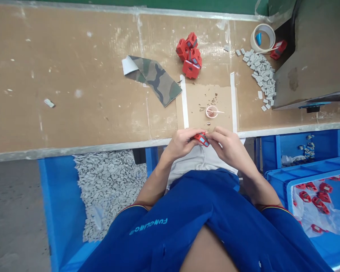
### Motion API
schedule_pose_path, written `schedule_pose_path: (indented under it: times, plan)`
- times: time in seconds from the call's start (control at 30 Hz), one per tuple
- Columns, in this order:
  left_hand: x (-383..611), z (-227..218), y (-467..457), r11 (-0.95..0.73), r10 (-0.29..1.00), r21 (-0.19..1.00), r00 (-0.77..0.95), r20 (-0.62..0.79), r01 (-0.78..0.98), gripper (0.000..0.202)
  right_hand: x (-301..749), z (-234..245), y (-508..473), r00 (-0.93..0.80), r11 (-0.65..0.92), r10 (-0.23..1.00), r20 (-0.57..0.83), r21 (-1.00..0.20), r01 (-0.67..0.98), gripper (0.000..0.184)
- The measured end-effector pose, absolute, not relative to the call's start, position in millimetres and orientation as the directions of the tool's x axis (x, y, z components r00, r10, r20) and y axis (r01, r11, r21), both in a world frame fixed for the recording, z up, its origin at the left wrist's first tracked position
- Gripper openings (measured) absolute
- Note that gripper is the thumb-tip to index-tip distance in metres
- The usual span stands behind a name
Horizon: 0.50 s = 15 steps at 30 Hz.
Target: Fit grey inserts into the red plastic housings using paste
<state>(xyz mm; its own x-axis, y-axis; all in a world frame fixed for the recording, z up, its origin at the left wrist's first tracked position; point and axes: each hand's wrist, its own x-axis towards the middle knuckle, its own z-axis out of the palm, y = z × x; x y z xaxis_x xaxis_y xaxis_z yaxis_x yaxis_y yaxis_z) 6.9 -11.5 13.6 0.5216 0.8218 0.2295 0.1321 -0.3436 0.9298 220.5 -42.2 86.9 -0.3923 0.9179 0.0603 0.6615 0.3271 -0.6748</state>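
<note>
Between both hands, at the near edge of the table, is a small red toy vehicle body (pixel 202 139) with light blue window areas. My left hand (pixel 183 141) is closed around its left end. The fingers of my right hand (pixel 225 143) pinch at its right side; whether they hold a small piece there is hidden. Just beyond the hands stands a small round cup (pixel 211 112) with a thin stick lying across it. Farther back, several similar red toy bodies (pixel 191 70) are heaped together.
A camouflage-patterned sheet (pixel 158 79) lies left of the heap. Small grey pieces (pixel 262 73) are piled at right by a tape roll (pixel 253 39) and a metal box (pixel 314 56). Below the table, blue bins hold grey pieces (pixel 110 189) and red bodies (pixel 320 202).
</note>
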Motion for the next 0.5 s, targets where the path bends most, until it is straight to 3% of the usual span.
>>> schedule_pose_path:
  times: [0.13,0.23,0.37,0.5]
  plan:
    - [5,10,-8,-0.385,0.798,0.919,0.532,0.284,0.086,0.028,224,75,-51,-0.301,0.259,0.948,0.109,-0.811,0.524,0.015]
    - [5,7,-7,-0.394,0.785,0.918,0.538,0.308,0.049,0.030,227,69,-51,-0.225,0.149,0.973,0.056,-0.895,0.420,0.012]
    - [9,4,-13,-0.277,0.862,0.961,0.439,0.253,-0.009,0.043,226,67,-46,-0.205,0.033,0.978,-0.037,-0.945,0.327,0.019]
    - [14,1,-16,-0.196,0.918,0.974,0.327,0.223,-0.115,0.044,214,62,-43,-0.092,0.070,0.995,0.046,-0.957,0.282,0.022]
